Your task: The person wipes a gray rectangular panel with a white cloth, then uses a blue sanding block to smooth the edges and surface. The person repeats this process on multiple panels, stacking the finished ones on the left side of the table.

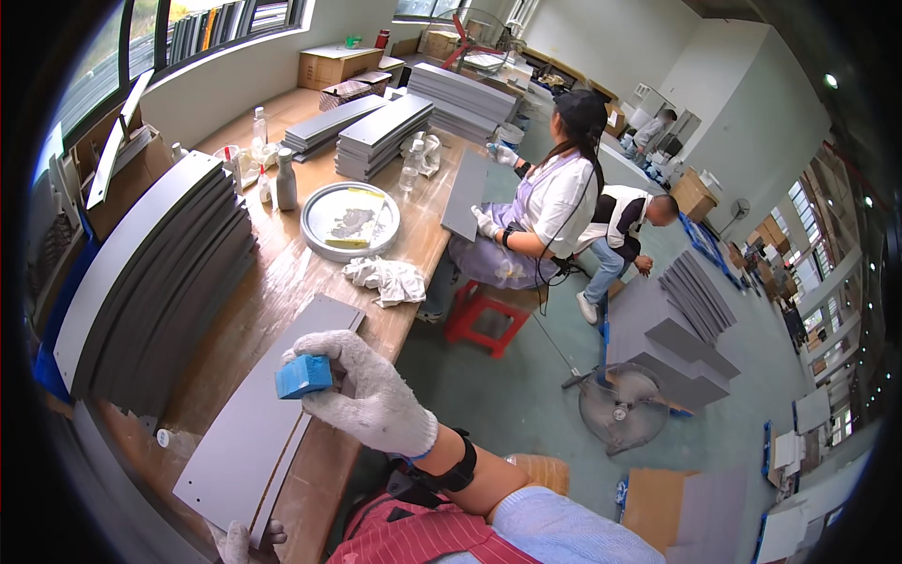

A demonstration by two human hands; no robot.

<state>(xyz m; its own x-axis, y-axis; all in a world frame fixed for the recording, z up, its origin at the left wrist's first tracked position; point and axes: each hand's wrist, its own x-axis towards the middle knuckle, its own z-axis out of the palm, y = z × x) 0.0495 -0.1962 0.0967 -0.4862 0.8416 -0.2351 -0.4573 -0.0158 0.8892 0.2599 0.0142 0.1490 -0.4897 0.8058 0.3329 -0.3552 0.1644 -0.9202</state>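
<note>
A long grey panel (249, 428) lies lengthwise on the wooden table, with small holes near its ends and a brown groove along its right side. In a white knit glove, my right hand (376, 399) grips a small blue block (303, 377) between thumb and fingers, over the panel. Whether the block touches the surface, I cannot tell. My left hand (246, 543), also gloved and partly cut off by the lower edge, holds the panel's near end. A crumpled white cloth (387, 280) lies beyond the panel.
Tall panel stacks (150, 282) stand at left, others (383, 136) farther back. A round tray (315, 246) and several bottles (286, 179) share the table (324, 465). A co-worker (554, 193) sits beyond on a red stool (489, 324). A floor fan (620, 409) stands at right.
</note>
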